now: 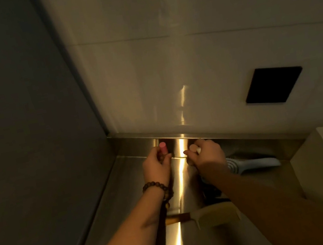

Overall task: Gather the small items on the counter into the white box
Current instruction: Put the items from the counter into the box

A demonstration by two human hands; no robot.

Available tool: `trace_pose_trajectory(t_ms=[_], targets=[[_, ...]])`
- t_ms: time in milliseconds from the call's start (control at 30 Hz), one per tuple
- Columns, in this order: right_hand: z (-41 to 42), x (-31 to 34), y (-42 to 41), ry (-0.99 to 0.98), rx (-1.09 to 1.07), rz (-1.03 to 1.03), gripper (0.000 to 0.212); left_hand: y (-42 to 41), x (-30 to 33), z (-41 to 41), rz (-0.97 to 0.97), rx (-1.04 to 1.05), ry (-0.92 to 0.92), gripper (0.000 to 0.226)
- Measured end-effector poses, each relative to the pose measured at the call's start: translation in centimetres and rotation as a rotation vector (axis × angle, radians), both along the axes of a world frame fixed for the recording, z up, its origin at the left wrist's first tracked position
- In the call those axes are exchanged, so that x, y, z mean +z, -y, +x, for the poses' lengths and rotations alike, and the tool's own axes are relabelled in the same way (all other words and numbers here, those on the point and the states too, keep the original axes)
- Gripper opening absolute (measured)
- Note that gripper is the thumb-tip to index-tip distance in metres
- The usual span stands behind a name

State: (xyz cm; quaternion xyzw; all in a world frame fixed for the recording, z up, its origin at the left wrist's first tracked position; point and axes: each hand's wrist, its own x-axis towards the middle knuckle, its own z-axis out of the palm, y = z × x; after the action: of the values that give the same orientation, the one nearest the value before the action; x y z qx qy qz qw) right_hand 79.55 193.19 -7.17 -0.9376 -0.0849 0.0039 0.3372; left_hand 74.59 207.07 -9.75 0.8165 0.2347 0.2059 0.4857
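Broadly, worktop (183, 237): a steel surface is seen, lit by a bright streak, ending in a raised back lip below the tiled wall.
White box (317, 177): it is taken to be the pale container at the worktop's right edge; only its near wall and part of its inside are shown.
Blue brush (252, 163): it is laid near the back right, just beside the box, partly hidden by the right forearm.
Cream comb (215, 215): it is laid toward the worktop's middle, under the right forearm, teeth forward.
Left hand (156, 167): it is closed around a pink tube (163, 148) at the back lip, the cap standing above the fingers.
Right hand (206, 154): it is pinched on a beige-capped small item (194, 149) near the back lip.
Risk: with both hands full, a round tube could be let slip and rolled along the steel; the comb could be swept off by a forearm.
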Motion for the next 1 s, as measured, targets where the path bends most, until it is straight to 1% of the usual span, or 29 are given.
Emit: trace_pose_trajectory(t_ms=[100, 133, 167, 233, 333, 433, 567, 633, 700, 767, 867, 933, 1000], targets=[[-1.3, 2.9, 2.0, -0.080, 0.067, 0.410, 0.012, 1.0, 2.5, -0.4, -0.041, -0.044, 0.050, 0.020], [-1.8, 4.1, 3.0, -0.073, 0.089, 0.481, 0.014, 1.6, 3.5, -0.5, -0.045, -0.065, 0.071, 0.020], [-2.3, 5.2, 4.2, -0.038, 0.108, 0.495, 0.019, 2.3, 4.5, -0.5, -0.050, -0.085, 0.094, 0.020], [-3.1, 7.3, 6.7, 0.020, 0.118, 0.473, 0.022, 4.2, 6.7, -0.7, -0.065, -0.125, 0.131, 0.022], [-4.3, 10.1, 11.3, 0.055, 0.109, 0.489, 0.012, 7.6, 10.2, -1.0, -0.049, -0.224, 0.163, 0.022], [-5.5, 12.3, 16.6, 0.070, 0.073, 0.522, 0.015, 12.0, 13.2, -1.6, -0.019, -0.360, 0.160, 0.021], [-7.2, 14.5, 24.6, 0.100, 0.017, 0.511, 0.011, 18.8, 15.9, -3.0, -0.048, -0.525, 0.184, 0.032], [-8.1, 15.4, 28.4, 0.135, 0.006, 0.487, 0.014, 22.0, 16.7, -3.6, -0.030, -0.611, 0.200, 0.035], [-9.1, 15.8, 32.4, 0.165, -0.018, 0.428, 0.017, 25.3, 17.3, -4.2, -0.002, -0.706, 0.163, 0.037], [-9.9, 15.9, 36.1, 0.184, -0.049, 0.358, 0.012, 28.5, 17.5, -4.7, 0.021, -0.793, 0.105, 0.036], [-10.9, 15.5, 40.9, 0.191, -0.093, 0.323, 0.013, 33.0, 17.0, -5.3, 0.120, -0.877, 0.081, 0.027], [-11.6, 15.1, 43.4, 0.175, -0.112, 0.301, 0.017, 35.4, 16.3, -5.7, 0.170, -0.938, 0.033, 0.027], [-12.1, 14.4, 45.3, 0.149, -0.126, 0.293, 0.015, 37.3, 15.2, -5.8, 0.212, -1.035, -0.041, 0.027]])
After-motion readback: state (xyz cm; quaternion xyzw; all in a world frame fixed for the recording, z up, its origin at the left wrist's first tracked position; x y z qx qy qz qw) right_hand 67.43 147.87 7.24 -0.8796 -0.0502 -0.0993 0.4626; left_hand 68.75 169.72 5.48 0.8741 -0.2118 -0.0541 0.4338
